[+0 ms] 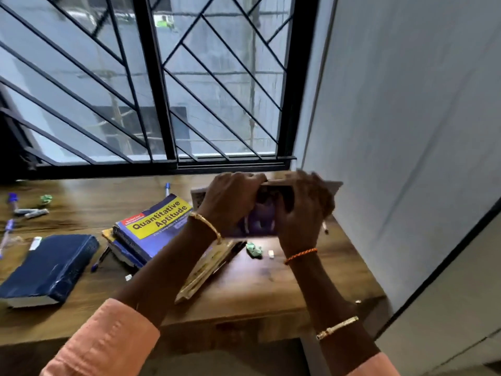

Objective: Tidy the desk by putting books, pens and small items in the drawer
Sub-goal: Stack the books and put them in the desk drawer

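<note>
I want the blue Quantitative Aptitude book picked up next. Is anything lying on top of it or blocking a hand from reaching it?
Nothing lies on the Quantitative Aptitude book; its cover is bare. Both hands, left hand and right hand, are busy holding another book.

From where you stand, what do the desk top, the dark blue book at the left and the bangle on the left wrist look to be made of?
Desk top: wood or wood-look laminate, brown with streaky grain and a soft sheen; which one is unclear.
Dark blue book: paper pages, pale at the edge, under a glossy, probably plastic wrap that catches the light.
Bangle: gold-coloured metal, thin and shiny.
</note>
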